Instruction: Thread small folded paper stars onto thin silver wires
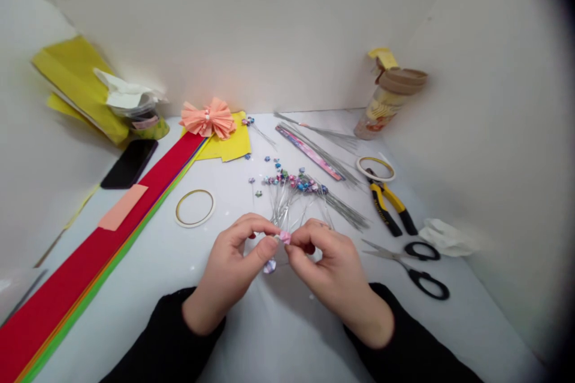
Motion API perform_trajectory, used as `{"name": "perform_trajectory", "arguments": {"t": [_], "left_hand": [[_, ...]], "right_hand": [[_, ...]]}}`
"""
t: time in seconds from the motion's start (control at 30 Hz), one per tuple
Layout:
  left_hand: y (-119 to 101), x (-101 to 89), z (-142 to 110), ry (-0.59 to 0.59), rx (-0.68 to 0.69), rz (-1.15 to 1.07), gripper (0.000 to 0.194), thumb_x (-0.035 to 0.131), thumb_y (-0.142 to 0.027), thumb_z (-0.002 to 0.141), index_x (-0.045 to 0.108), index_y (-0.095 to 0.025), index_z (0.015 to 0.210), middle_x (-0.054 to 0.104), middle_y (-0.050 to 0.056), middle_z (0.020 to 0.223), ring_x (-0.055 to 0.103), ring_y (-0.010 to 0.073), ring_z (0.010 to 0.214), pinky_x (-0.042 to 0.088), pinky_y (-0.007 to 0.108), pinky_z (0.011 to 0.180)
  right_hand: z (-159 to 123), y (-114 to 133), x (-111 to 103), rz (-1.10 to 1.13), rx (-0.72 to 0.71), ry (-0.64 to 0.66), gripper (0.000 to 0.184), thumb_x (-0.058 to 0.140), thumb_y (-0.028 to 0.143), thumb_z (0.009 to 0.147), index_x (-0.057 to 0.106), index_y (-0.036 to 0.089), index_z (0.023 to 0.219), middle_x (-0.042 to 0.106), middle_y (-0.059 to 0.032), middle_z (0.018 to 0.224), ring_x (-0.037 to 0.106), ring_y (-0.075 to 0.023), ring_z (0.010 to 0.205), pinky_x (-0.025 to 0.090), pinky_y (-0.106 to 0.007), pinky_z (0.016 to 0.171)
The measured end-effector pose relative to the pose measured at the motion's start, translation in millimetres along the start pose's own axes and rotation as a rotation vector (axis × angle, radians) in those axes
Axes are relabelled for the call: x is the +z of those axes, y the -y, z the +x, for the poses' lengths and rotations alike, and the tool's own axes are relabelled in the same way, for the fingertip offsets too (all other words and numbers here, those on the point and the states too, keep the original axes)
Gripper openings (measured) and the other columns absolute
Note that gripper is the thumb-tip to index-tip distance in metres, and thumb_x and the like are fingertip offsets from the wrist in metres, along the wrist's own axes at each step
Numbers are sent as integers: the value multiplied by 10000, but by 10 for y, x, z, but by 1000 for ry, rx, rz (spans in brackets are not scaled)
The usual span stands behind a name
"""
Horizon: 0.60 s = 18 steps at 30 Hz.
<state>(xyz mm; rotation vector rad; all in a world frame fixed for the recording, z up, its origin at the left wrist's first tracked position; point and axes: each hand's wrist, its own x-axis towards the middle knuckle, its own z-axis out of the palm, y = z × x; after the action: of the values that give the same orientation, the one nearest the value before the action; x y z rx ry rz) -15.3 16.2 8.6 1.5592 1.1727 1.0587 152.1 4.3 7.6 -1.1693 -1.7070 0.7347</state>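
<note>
My left hand pinches a small pink paper star between thumb and forefinger, over the front middle of the table. Fingers of my right hand are closed at the star's right side; a thin wire seems to run there, but the fingertips hide most of it. Just below my left thumb shows a pale purple star; I cannot tell whether it hangs or lies on the table. Beyond both hands lies a bunch of small coloured stars on thin silver wires.
To the right are scissors, yellow-black pliers, a tape roll and a cup. On the left lie another tape roll, red paper strips, a phone and a pink paper bow. White walls enclose the table.
</note>
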Motion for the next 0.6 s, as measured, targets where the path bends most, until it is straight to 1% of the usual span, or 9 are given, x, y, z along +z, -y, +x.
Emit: {"name": "perform_trajectory", "arguments": {"t": [0.17,0.37,0.5,0.6], "left_hand": [[2,21,10,7,-34,-1,51,633,-229,811,665,-196,790,631,16,784,576,160,766,408,278,694],[-24,39,1,-16,-3,59,26,611,-171,782,623,-192,771,609,10,782,558,157,778,394,284,716],[-49,48,7,-30,12,106,53,591,-155,780,619,-190,753,610,12,769,563,159,769,401,285,710],[-39,46,10,-34,22,110,76,578,-140,784,633,-190,771,623,17,787,574,157,779,413,282,720]], "right_hand": [[-22,-25,37,-44,-50,-4,171,536,87,791,530,218,681,552,24,616,532,-133,616,412,-256,585],[-30,-31,53,-59,-90,5,169,539,83,807,538,210,696,538,24,612,518,-133,619,404,-260,592],[-28,-20,44,-55,-68,-4,164,541,89,797,545,212,690,539,24,607,520,-134,610,406,-258,581],[-18,-5,33,-35,-19,-14,166,552,81,770,545,208,665,543,30,594,515,-124,592,405,-247,569]]}}
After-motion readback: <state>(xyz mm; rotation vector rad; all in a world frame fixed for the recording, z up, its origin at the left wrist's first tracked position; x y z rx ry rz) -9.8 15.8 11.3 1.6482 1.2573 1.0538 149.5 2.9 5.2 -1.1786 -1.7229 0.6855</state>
